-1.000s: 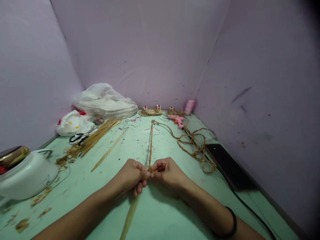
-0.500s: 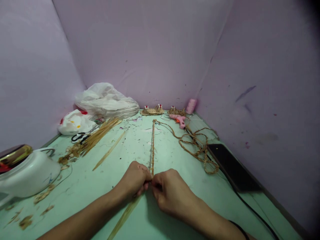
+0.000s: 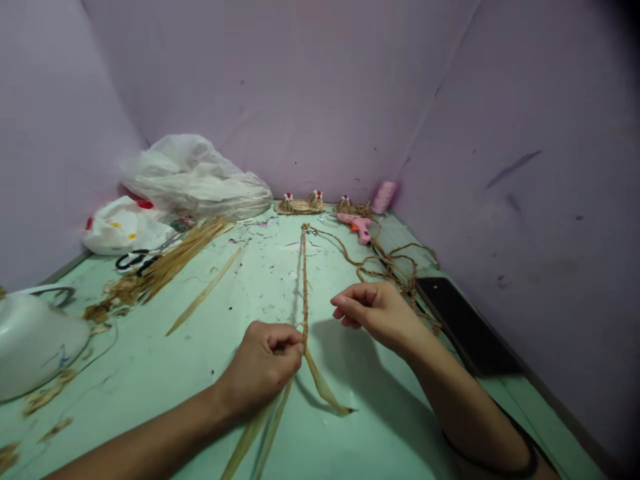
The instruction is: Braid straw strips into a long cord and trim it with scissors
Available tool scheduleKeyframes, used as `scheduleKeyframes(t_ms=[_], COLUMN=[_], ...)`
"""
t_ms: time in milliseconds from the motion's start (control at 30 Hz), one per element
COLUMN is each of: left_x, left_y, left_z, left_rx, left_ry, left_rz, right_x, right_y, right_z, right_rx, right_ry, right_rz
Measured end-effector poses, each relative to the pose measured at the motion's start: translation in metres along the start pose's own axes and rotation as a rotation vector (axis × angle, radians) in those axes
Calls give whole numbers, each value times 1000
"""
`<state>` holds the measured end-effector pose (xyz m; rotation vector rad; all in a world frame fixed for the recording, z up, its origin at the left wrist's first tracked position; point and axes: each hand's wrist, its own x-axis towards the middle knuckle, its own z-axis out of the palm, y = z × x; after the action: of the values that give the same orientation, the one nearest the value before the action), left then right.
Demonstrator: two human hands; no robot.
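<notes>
A long braided straw cord (image 3: 303,280) runs down the middle of the green table (image 3: 210,373) toward me. My left hand (image 3: 264,365) is closed in a pinch on the cord's near end, where loose flat straw strips (image 3: 320,390) splay out below the fingers. My right hand (image 3: 376,311) hovers to the right of the cord, apart from it, fingers loosely curled with nothing in them.
A tangle of braided cord (image 3: 395,270) and a dark phone (image 3: 463,323) lie at the right. A pink glue gun (image 3: 356,227), small woven pieces (image 3: 300,204), plastic bags (image 3: 193,180), scissors (image 3: 133,260), a straw bundle (image 3: 165,267) and a white container (image 3: 35,343) lie about.
My right hand has let go of the cord's end and moved up and to the right. The left hand keeps its pinch, and the loose strips now splay out below it.
</notes>
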<state>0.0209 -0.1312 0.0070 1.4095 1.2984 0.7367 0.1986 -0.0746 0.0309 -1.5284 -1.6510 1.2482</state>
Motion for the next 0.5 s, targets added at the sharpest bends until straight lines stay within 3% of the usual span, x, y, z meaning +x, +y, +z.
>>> scheduleKeyframes(t_ms=[267,500], left_x=[3,10], left_y=[-8,-27], left_z=[-1,-1], left_rx=[145,142], left_ry=[-129,-235], left_rz=[15,57], right_x=[17,29], right_y=[12,21], right_z=[7,1], right_rx=[122,232], right_ry=[19,33], right_rz=[157,193])
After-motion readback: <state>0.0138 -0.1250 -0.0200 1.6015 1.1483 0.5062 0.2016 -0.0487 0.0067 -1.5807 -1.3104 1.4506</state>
